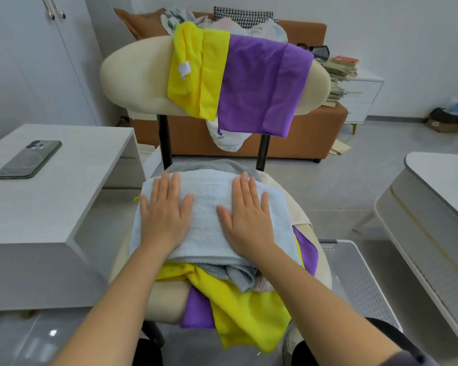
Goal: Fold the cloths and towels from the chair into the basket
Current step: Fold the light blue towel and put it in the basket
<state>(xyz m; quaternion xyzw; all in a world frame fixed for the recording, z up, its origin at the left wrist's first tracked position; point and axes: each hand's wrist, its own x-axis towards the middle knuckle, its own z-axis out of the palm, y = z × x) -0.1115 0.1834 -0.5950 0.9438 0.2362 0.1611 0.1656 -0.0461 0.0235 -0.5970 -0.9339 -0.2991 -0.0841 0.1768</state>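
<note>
The only label in sight was a small white tag (184, 69) sewn to the yellow cloth (196, 85) on the chair backrest (132, 75), its print too small to read. The phone (29, 159), lying camera side up on the bench (50, 212) at nine o'clock of the chair, showed no readable brand. Two cloths hung over the backrest at twelve o'clock: the yellow one and, touching it on its three o'clock side, a purple cloth (259, 85). On the seat one folded light blue towel (209, 196) lay atop a heap. The left hand (164, 215) and the right hand (246, 217) both rested flat on it, palms down, fingers straight and spread, released and grasping nothing, with a strip of towel between them. Below the towel, toward six o'clock, showed one grey towel (238, 276), one yellow seat cloth (243, 307) draped over the seat's front edge, and purple fabric (196, 310) at six and at three o'clock; whether that was one cloth or two could not be told. One white perforated basket (365, 281) stood just beside the chair at four o'clock.
</note>
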